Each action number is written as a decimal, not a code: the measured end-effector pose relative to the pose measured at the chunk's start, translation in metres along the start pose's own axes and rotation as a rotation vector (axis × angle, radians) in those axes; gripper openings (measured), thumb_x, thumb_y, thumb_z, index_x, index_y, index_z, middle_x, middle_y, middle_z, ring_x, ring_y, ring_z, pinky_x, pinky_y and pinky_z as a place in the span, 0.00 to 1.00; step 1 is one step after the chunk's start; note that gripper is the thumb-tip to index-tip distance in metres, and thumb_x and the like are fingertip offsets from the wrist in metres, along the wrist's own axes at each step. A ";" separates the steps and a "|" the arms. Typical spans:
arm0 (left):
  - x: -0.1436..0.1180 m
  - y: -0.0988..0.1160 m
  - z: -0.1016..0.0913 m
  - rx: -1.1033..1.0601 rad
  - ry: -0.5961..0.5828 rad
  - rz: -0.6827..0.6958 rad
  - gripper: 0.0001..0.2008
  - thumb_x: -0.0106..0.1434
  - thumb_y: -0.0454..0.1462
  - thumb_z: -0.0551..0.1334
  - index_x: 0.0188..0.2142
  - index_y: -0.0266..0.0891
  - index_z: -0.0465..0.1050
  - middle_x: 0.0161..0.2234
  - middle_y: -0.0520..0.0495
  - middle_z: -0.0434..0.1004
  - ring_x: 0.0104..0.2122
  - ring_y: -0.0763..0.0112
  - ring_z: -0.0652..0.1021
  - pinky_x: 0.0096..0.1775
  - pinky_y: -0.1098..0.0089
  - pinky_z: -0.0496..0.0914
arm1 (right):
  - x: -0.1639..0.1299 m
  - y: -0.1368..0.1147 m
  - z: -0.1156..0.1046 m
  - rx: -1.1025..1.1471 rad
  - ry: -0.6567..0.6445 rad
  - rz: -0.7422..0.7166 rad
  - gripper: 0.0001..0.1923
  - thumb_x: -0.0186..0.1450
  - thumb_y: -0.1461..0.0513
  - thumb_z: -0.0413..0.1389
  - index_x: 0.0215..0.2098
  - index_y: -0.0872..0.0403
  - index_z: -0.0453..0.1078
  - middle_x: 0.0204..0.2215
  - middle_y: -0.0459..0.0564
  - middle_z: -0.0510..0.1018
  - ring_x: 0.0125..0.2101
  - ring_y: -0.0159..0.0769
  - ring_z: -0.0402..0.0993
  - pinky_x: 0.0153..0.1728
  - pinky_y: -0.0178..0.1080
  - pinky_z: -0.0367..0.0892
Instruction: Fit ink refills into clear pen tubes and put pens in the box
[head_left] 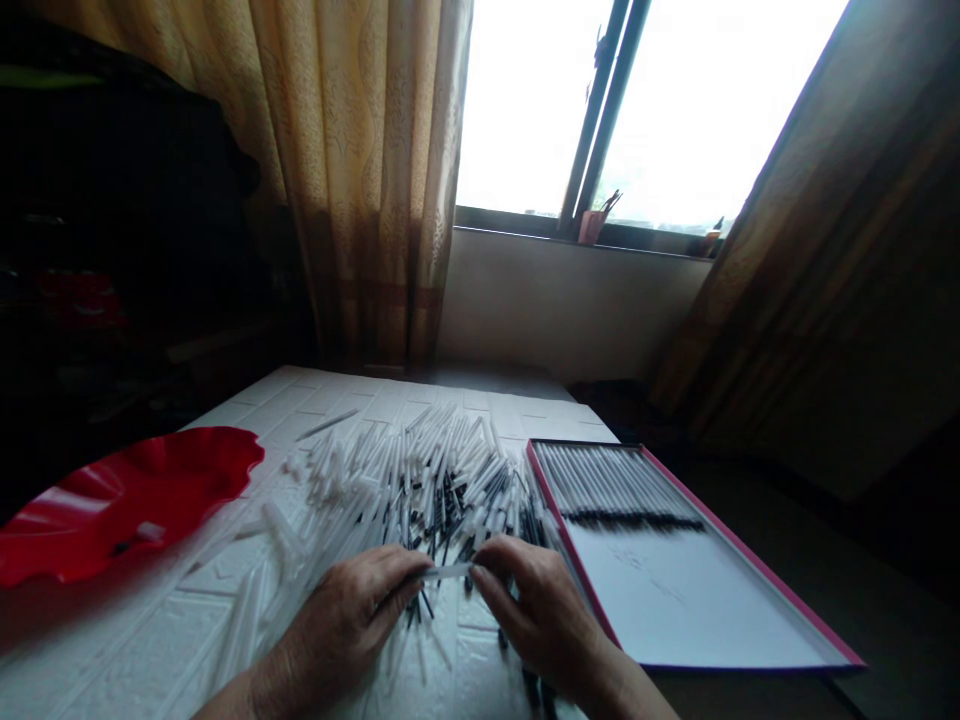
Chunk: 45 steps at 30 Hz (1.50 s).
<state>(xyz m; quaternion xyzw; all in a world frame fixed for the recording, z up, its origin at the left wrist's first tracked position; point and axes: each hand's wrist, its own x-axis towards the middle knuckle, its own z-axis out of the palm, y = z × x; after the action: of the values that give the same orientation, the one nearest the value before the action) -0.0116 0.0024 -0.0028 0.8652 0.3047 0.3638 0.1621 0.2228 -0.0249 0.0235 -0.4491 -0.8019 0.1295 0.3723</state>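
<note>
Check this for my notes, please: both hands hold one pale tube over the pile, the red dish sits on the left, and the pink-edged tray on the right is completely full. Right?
Not quite. The head view shows the pink-edged tray filled only along its far end; the rest is bare. The left hand and right hand do hold one pale tube over the pile, and the red dish is on the left.

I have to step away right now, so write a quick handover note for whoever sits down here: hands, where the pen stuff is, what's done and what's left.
Left hand and right hand: both pinch one white pen tube between them, just above the table.
Loose pile of pen parts: spread over the table's middle, in front of the hands.
Pink-edged box: right of the pile, one row of pens at its far end; the rest is bare.
Red dish: on the left, holds a small piece or two.
Left: most of the pile.
</note>
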 end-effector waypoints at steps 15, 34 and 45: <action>-0.001 0.001 0.002 -0.022 -0.035 -0.047 0.11 0.70 0.33 0.55 0.46 0.45 0.74 0.36 0.50 0.81 0.35 0.68 0.82 0.38 0.74 0.73 | 0.000 -0.001 0.000 0.087 -0.089 0.106 0.08 0.67 0.59 0.50 0.36 0.52 0.70 0.24 0.45 0.77 0.22 0.32 0.73 0.25 0.32 0.62; -0.005 -0.001 0.006 -0.024 -0.046 -0.027 0.10 0.71 0.35 0.54 0.45 0.45 0.74 0.35 0.50 0.81 0.35 0.67 0.82 0.37 0.73 0.73 | -0.003 0.009 0.013 -0.023 -0.038 0.101 0.24 0.71 0.56 0.44 0.18 0.51 0.58 0.13 0.43 0.68 0.15 0.30 0.67 0.20 0.33 0.52; 0.001 0.001 -0.004 -0.014 -0.031 -0.047 0.10 0.68 0.33 0.57 0.43 0.45 0.75 0.36 0.51 0.83 0.35 0.69 0.83 0.37 0.76 0.75 | 0.000 0.001 0.001 0.062 -0.005 0.056 0.05 0.65 0.62 0.51 0.32 0.51 0.66 0.23 0.43 0.71 0.21 0.31 0.66 0.25 0.32 0.59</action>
<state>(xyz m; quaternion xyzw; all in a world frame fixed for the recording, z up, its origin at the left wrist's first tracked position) -0.0132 0.0027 0.0013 0.8622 0.3198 0.3486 0.1814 0.2229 -0.0244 0.0218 -0.4593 -0.7854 0.1659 0.3803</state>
